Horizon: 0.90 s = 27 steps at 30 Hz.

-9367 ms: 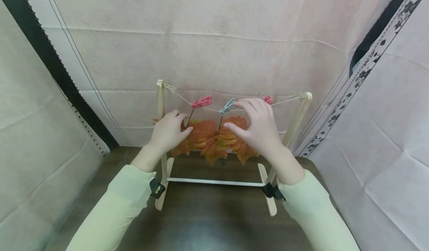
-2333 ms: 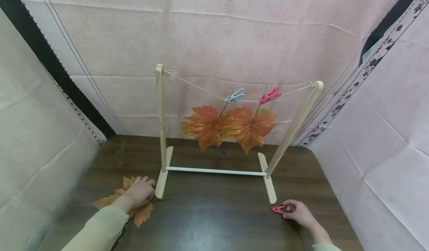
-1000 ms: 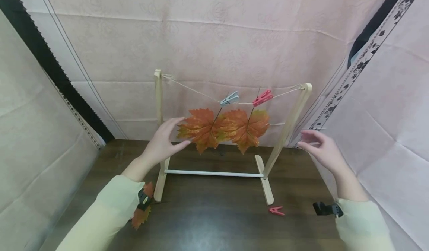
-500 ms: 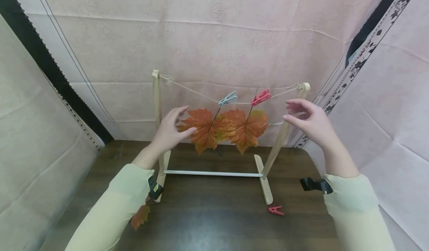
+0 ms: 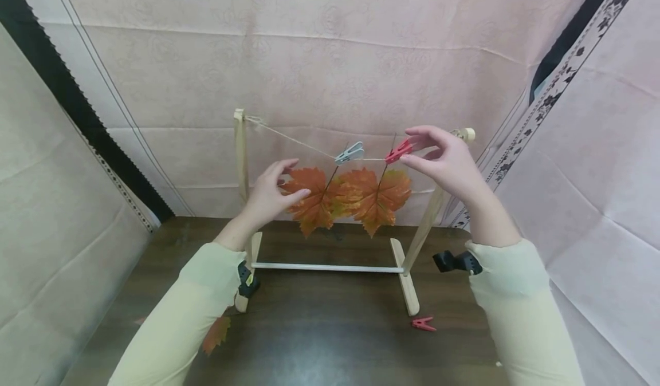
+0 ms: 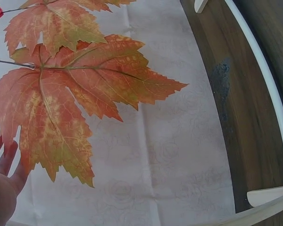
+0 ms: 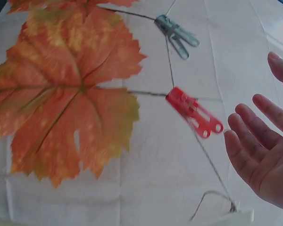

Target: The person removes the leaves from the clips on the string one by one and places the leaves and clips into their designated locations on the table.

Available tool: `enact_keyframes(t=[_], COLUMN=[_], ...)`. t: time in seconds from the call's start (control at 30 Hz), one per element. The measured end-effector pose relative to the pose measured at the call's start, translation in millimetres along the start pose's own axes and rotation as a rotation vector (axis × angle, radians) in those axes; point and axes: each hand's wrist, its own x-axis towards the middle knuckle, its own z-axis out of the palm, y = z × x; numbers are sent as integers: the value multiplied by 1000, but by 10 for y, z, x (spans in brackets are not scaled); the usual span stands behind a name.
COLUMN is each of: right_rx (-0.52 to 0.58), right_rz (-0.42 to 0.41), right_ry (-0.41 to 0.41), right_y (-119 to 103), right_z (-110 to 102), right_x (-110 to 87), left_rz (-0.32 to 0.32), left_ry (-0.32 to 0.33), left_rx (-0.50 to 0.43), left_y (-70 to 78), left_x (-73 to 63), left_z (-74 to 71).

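Two orange maple leaves, a left leaf and a right leaf, hang overlapping from a string. A light blue clothespin clips the left stem; a red clothespin clips the right one. My left hand is at the left leaf's outer edge, thumb and fingers spread, gripping nothing. My right hand reaches beside the red clothespin's handles. In the right wrist view its relaxed fingers stand just short of the red clothespin.
The string runs between two wooden posts, the right post and left post, joined by a white rod. Another red clothespin lies on the dark table. Another leaf lies partly under my left sleeve.
One leaf and its red clothespin came off the string and were set on the table. Lately my right hand moved left to the remaining red clothespin; my left hand shifted right toward the left leaf.
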Motion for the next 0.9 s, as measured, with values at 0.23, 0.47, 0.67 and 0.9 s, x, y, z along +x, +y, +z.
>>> enact_keyframes(t=[0.23, 0.47, 0.67, 0.9], right_rx=[10, -96, -185, -262], right_rz=[15, -19, -71, -63], right_ry=[-61, -113, -167, -226], right_y=[-131, -179, -226, -237], right_z=[143, 258, 327, 396], right_x=[152, 315, 449, 538], left_rz=[-15, -40, -85, -100], left_ry=[-19, -67, -110, -130], left_rx=[-33, -57, -90, -58], left_y=[-1, 9, -6, 22], left_x=[67, 166, 200, 227], left_z=[40, 103, 133, 123])
